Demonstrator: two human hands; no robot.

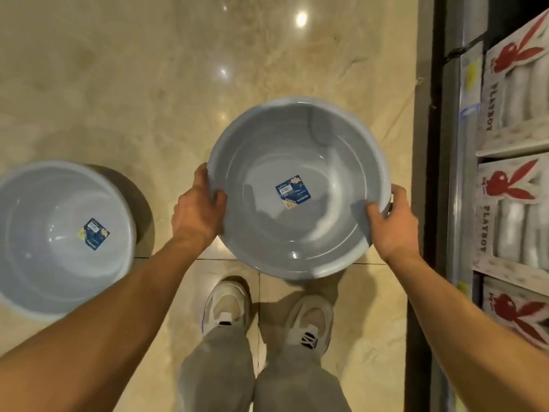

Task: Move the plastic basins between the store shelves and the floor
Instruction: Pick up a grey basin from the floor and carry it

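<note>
We grasp the grey basin [298, 188] by its rim: left hand [197, 209] and right hand [389, 226] each in a closed grip on opposite sides, holding it above the floor [133, 84]. A second basin [59, 239] rests on the floor to the left, well apart. Shelves [457, 144] of boxed goods [517, 93] stand to the right.

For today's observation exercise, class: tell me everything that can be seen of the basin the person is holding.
The held basin is round, grey-blue, smooth glossy plastic with a rolled rim and sloping walls. It is upright, mouth up, empty except for a blue label stuck on its inner bottom. The left hand and right hand grip opposite sides of the rim, thumbs inside. It hangs above the tiled floor, ahead of the person's shoes.
</note>
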